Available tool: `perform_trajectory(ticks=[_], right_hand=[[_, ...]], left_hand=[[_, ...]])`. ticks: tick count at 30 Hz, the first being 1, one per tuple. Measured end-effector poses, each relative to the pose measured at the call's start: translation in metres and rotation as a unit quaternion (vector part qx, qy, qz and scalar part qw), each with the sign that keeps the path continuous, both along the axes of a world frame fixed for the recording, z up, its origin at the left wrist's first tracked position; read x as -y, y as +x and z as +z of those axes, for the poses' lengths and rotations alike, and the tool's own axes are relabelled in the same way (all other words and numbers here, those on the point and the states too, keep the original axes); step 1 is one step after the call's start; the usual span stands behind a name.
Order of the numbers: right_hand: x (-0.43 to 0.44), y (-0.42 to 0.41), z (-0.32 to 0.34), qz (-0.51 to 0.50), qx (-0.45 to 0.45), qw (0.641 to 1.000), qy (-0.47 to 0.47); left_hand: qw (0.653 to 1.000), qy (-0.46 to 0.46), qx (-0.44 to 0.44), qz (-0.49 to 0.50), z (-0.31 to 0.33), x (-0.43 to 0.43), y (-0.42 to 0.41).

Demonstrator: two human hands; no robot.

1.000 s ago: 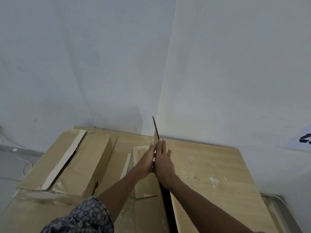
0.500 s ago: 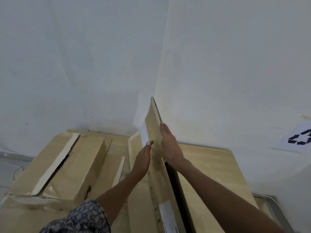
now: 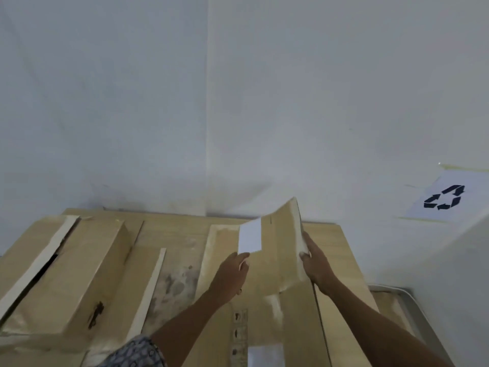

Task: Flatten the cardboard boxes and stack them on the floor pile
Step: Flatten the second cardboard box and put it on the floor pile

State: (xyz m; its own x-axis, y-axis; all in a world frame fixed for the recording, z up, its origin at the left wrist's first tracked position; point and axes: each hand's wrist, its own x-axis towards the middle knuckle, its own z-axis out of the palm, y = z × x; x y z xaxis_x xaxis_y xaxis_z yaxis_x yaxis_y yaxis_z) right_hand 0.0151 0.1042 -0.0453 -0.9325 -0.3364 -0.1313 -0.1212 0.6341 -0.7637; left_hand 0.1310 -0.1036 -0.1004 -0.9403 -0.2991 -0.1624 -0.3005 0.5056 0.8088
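A flattened brown cardboard box (image 3: 277, 263) with a white label lies tilted in front of me, its far end lifted off the wooden table (image 3: 180, 229). My left hand (image 3: 232, 276) presses flat on its upper face just below the label. My right hand (image 3: 315, 263) grips its right edge, thumb on top. A second cardboard box (image 3: 87, 266), still boxy with a torn taped seam, sits on the table's left side.
White walls meet in a corner straight ahead. A paper sign with a recycling symbol (image 3: 444, 198) hangs on the right wall. A grey metal frame (image 3: 412, 311) shows low at the right past the table's edge. A cardboard flap (image 3: 148, 292) lies between the boxes.
The flattened box stood on edge between my palms; it has swung over so its broad face shows. My hands have moved apart, the right one to its edge.
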Motion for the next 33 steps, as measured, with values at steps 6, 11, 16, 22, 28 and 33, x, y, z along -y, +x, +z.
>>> perform_trajectory(ticks=[6, 11, 16, 22, 28, 33], right_hand=[[-0.038, -0.01, -0.056, -0.002, 0.071, 0.992, 0.1], [-0.043, -0.018, -0.108, 0.06, 0.054, 0.955, 0.285], [-0.021, -0.012, -0.147, 0.191, 0.059, 0.931, 0.305], [-0.008, 0.001, -0.197, 0.207, 0.052, 0.912, 0.351], [0.034, -0.021, -0.203, 0.15, 0.044, 0.914, 0.374], [0.047, -0.041, -0.204, 0.16, 0.064, 0.903, 0.392]], left_hand=[[0.993, -0.015, 0.11, -0.048, -0.043, -0.026, 0.005], [0.965, -0.134, 0.2, -0.107, -0.068, -0.034, -0.003], [0.893, -0.298, 0.278, -0.194, -0.1, -0.022, -0.014], [0.894, -0.247, 0.318, -0.194, -0.131, -0.006, -0.023], [0.887, -0.262, 0.325, -0.196, -0.125, -0.003, -0.054], [0.907, -0.268, 0.263, -0.192, -0.128, 0.002, -0.102]])
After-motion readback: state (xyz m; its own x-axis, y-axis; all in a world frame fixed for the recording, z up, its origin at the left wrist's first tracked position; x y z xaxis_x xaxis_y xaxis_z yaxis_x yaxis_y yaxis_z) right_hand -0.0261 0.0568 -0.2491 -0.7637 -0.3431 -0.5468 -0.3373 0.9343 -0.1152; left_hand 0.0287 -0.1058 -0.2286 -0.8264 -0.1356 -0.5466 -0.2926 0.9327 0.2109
